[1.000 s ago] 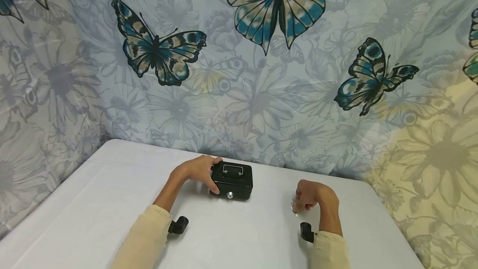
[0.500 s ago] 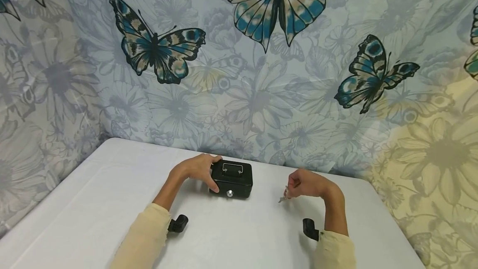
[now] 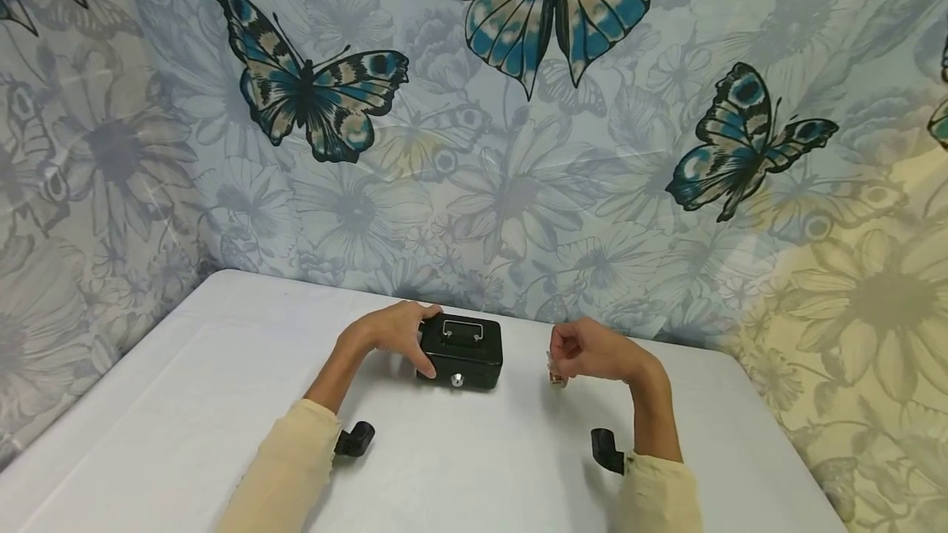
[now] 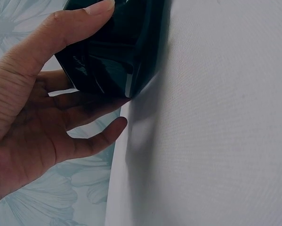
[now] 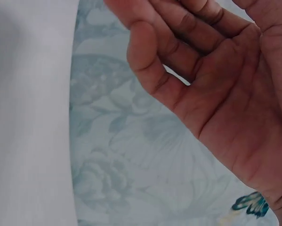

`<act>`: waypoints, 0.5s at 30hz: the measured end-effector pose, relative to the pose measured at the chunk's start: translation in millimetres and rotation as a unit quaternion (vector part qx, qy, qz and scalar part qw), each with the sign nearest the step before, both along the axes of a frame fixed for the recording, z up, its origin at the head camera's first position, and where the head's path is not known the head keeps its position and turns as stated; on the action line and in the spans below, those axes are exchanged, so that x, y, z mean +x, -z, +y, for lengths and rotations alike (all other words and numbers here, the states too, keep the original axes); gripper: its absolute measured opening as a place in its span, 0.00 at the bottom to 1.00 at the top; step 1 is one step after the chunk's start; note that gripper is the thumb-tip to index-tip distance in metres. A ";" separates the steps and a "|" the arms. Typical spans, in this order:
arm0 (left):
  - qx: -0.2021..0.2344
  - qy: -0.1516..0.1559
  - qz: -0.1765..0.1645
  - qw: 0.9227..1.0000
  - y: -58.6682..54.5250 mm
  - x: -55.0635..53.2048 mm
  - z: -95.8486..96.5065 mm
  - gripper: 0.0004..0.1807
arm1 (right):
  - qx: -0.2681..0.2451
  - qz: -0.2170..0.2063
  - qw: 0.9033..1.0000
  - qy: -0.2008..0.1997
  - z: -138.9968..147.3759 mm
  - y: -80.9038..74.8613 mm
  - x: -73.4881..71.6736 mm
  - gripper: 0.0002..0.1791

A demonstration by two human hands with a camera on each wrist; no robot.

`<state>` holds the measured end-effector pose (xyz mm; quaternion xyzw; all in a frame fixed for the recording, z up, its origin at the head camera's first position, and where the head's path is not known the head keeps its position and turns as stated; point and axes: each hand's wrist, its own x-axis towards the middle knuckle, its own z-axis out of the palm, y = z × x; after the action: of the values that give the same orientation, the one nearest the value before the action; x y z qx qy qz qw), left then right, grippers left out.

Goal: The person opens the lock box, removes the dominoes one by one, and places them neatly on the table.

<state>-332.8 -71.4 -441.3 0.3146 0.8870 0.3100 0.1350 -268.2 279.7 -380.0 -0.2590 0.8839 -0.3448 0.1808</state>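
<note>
A black cash box (image 3: 461,352) with a wire handle on its lid and a silver lock (image 3: 457,380) on its front stands near the table's back edge. My left hand (image 3: 392,334) grips its left end, thumb at the front and fingers round the back. In the left wrist view the thumb presses the dark glossy box (image 4: 108,52), while the little finger stays off it. To the right of the box, my right hand (image 3: 596,350) is raised over the table and pinches small silver keys (image 3: 557,378) at its fingertips. The keys are out of sight in the right wrist view.
The white-covered table (image 3: 444,467) reaches back to a hanging cloth (image 3: 511,204) printed with flowers and butterflies. Black wrist cameras sit on the left wrist (image 3: 355,439) and the right wrist (image 3: 607,451).
My right hand has lifted the keys off the table and carried them left and back, nearer the cash box. My left hand has kept its hold on the box, which stays in place.
</note>
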 end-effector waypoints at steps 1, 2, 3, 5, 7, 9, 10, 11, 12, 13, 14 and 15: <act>-0.001 0.001 0.000 1.000 0.1 -0.2 0.1 0.60 | 0.000 0.001 1.000 -0.003 -2.6 -0.9 0.3 0.06; -0.001 0.001 0.000 1.000 0.1 -0.4 0.1 0.60 | -0.003 -0.001 1.000 -0.007 -5.2 -1.7 0.5 0.05; -0.001 0.001 -0.001 1.000 0.0 -0.6 0.0 0.61 | -0.006 -0.001 1.000 -0.014 -7.8 -2.2 0.5 0.05; -0.001 0.000 -0.006 1.000 -0.5 -0.5 0.0 0.61 | -0.009 -0.002 1.000 -0.025 -13.4 -3.3 0.2 0.04; 0.001 0.001 -0.011 1.000 -0.6 -0.7 -0.1 0.62 | -0.014 -0.005 0.999 -0.037 -19.5 -4.0 -0.5 0.03; 0.002 0.001 -0.015 1.000 -0.6 -0.6 -0.4 0.61 | -0.016 -0.009 0.999 -0.047 -26.7 -5.1 -0.8 0.05; 0.003 0.001 -0.015 1.000 -0.7 -0.5 -0.5 0.61 | -0.017 -0.011 0.999 -0.049 -30.0 -5.3 -1.0 0.06; 0.001 0.001 -0.015 1.000 -0.9 -0.6 -0.4 0.61 | -0.019 -0.014 0.998 -0.051 -33.1 -5.4 -1.1 0.07; 0.000 0.001 -0.015 1.000 -1.1 -0.3 -0.5 0.61 | -0.020 -0.016 0.998 -0.052 -35.8 -5.4 -1.0 0.08; -0.002 0.000 -0.016 1.000 -1.7 0.0 -0.5 0.62 | -0.021 -0.018 0.998 -0.053 -38.2 -5.5 -1.0 0.09; -0.004 0.000 -0.017 1.000 -2.2 0.3 -0.4 0.62 | -0.023 -0.020 0.998 -0.055 -40.3 -5.3 -0.8 0.10; -0.005 0.000 -0.018 1.000 -2.8 0.5 -0.3 0.62 | -0.025 -0.018 0.998 -0.059 -42.2 -5.0 -0.6 0.10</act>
<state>-332.4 -71.7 -438.6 0.3080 0.8859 0.3116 0.1526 -268.8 237.5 -375.0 -0.3083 0.8550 -0.3599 0.2105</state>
